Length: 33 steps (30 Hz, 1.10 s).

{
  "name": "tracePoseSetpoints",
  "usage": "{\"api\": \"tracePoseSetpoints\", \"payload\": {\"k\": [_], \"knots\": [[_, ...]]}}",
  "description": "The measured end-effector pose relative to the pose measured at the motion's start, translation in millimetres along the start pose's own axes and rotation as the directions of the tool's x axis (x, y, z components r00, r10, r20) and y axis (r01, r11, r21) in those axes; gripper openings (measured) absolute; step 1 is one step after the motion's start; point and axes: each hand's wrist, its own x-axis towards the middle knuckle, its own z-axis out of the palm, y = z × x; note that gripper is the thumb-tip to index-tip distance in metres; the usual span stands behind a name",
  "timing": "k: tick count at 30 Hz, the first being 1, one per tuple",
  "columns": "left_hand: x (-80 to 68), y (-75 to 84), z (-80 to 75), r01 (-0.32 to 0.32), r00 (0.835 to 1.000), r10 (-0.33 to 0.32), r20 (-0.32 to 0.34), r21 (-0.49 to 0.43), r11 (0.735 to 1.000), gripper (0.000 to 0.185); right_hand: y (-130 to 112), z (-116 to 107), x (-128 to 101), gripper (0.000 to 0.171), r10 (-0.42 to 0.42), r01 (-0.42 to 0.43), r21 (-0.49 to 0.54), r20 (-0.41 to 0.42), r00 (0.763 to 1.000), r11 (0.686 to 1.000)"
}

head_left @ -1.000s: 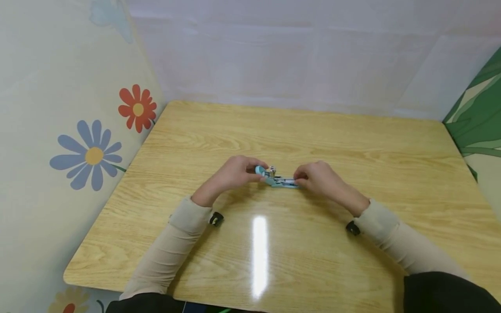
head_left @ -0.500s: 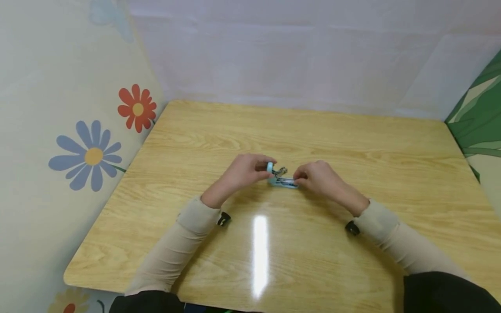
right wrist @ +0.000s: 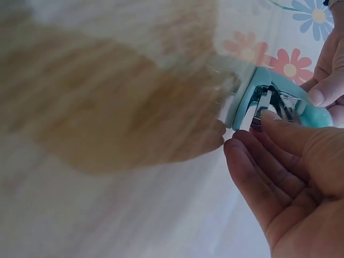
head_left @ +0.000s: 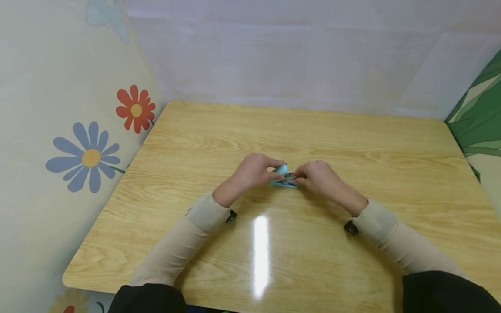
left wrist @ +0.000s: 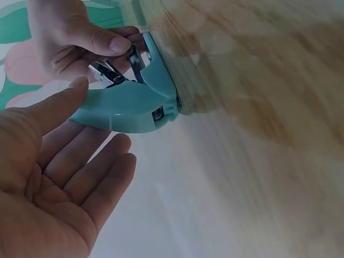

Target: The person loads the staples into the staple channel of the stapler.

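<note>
Teal stapler (head_left: 284, 177), both hands (head_left: 254, 171) gripping

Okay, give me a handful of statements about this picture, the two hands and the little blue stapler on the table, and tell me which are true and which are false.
1. Both hands touch the light blue stapler. True.
2. The stapler sits at the far right edge of the wooden table. False: it is near the middle.
3. The left hand has its thumb on the stapler's top arm. True, as the left wrist view shows.
4. The stapler's top arm is shut flat. False: it is raised off the base, with metal parts showing.
5. The right hand lies flat on the table, away from the stapler. False: its fingertips are at the stapler.
</note>
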Motion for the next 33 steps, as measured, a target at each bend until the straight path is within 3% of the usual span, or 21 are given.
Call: {"api": "tracePoseSetpoints", "payload": {"k": [7,15,23,33], "knots": [[6.2,7.9,2.2,-0.021,0.998,0.016,0.054,0.097,0.995,0.037,-0.4,1.6,-0.1,0.014,0.009,-0.009,-0.007,0.016,1.0,1.0],[8.3,13.2,5.7,-0.078,0.996,0.071,0.045,0.184,0.98,0.028,0.9,1.3,-1.0,0.013,0.023,-0.024,0.014,0.023,0.999,1.0],[11.8,18.9,12.7,-0.113,0.993,0.105,0.048,0.201,0.973,0.007,3.6,3.5,-1.1,0.01,0.003,-0.003,0.034,0.015,1.0,0.999],[16.1,22.0,15.4,-0.159,0.987,0.152,0.049,0.239,0.958,0.01,5.9,2.2,0.2,0.011,0.001,-0.001,0.013,0.014,1.0,1.0]]}}
